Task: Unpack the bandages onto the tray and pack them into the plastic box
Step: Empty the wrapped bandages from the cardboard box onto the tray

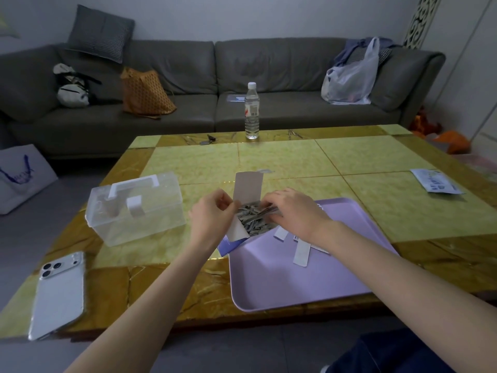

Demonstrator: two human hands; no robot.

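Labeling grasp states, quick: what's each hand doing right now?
Left hand: closed, holding the bandage box.
Right hand: closed, pinching bandages inside the box.

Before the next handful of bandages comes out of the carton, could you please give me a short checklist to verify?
1. Carton open: ok, its top flap stands up.
2. Carton steadied: ok, the left hand holds its left side.
3. Grip on the bandages: ok, the right hand pinches a bunch at the carton's mouth.
4. Tray ready to receive: ok, the carton sits at its far left corner and a few loose strips already lie on it.
5. Plastic box open for packing: not ok, its lid is shut.
6. Number left in the carton: cannot tell.
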